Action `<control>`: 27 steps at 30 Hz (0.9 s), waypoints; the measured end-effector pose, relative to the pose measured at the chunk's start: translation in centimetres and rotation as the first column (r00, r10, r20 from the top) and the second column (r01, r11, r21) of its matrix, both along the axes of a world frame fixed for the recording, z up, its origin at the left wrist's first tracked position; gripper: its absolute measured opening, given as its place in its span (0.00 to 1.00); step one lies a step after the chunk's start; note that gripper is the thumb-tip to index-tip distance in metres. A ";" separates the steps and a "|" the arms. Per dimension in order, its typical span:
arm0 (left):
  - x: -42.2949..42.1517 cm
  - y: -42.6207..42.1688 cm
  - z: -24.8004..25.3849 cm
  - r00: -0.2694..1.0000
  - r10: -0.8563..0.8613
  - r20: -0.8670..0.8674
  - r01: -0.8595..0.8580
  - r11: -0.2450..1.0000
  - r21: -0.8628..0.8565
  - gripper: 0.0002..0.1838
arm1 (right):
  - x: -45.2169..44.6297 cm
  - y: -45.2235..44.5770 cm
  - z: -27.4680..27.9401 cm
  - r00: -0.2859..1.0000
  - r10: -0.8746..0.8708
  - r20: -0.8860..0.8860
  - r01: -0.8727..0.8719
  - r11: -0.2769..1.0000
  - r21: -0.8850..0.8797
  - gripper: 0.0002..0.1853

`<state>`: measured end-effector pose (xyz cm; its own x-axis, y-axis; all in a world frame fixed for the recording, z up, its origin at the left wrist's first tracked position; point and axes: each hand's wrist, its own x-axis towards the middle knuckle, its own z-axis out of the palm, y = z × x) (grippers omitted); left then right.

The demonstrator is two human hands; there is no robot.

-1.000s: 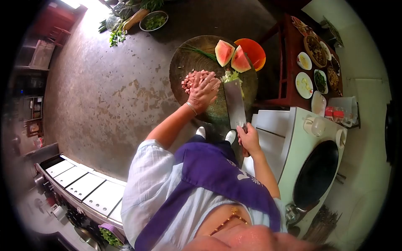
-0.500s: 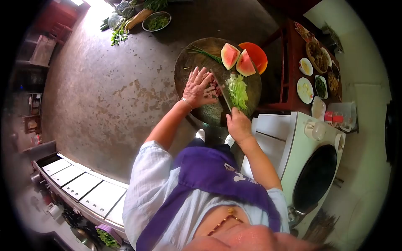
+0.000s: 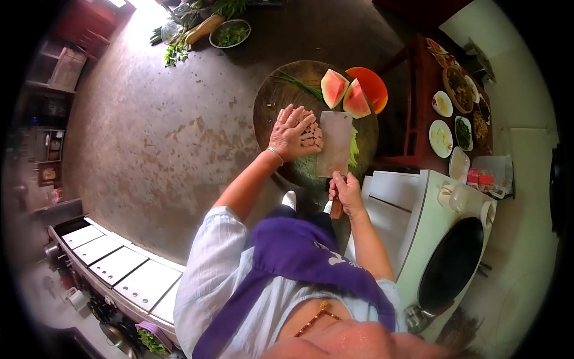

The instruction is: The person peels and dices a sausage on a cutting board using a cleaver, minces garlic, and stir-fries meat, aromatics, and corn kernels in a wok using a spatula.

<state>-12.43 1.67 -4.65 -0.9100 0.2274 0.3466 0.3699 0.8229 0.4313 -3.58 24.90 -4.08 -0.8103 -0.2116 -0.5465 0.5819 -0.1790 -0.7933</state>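
My left hand (image 3: 287, 137), with its fingers spread, rests on a pile of diced pinkish meat (image 3: 311, 135) on the round wooden chopping block (image 3: 272, 105). In my right hand (image 3: 348, 192) is the wooden handle of a cleaver (image 3: 335, 143). Its broad blade lies flat-side up beside the meat and hides part of the chopped pale green vegetable (image 3: 354, 149). Two watermelon wedges (image 3: 333, 88) and some thin green stalks (image 3: 298, 84) are at the far side of the block.
An orange bowl (image 3: 372, 90) stands beyond the block. Dishes of food fill a red table (image 3: 421, 143) at the right, near a stove with a black wok (image 3: 451, 263). Vegetables and a metal bowl (image 3: 230, 34) are on the floor at the far left.
The cleaver has turned from edge-on to flat, its blade now covering much of the green vegetable. My right hand has moved slightly toward my body. My left hand stays on the meat.
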 end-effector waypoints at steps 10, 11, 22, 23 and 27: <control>-0.2 1.0 0.1 0.998 0.056 -0.001 -0.056 0.997 0.062 0.40 | 0.4 -4.4 -0.8 0.996 -0.066 0.062 0.075 0.985 -0.156 0.09; -0.4 1.2 -0.3 0.996 0.074 -0.049 -0.068 0.990 0.122 0.39 | 0.3 -4.6 -0.9 0.996 -0.065 0.065 0.075 0.985 -0.158 0.09; -0.4 1.8 -0.4 0.983 0.180 -0.043 -0.161 0.948 0.276 0.34 | -0.5 -6.9 -1.3 1.000 -0.021 0.022 0.025 0.979 -0.200 0.08; -0.4 1.8 -0.5 0.981 0.186 -0.052 -0.164 0.946 0.281 0.33 | -0.6 -6.9 -1.2 1.000 -0.008 0.022 0.012 0.980 -0.200 0.07; 0.0 2.1 -0.2 0.973 0.225 -0.059 -0.196 0.931 0.308 0.33 | -0.5 -7.4 -1.0 0.998 0.049 0.043 -0.038 0.972 -0.232 0.07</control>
<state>-12.45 3.79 -4.81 -0.8867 -0.0926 0.4530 0.2518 0.7249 0.6411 -4.09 17.52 -5.05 -0.7714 -0.3711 -0.5169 0.6296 -0.3272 -0.7047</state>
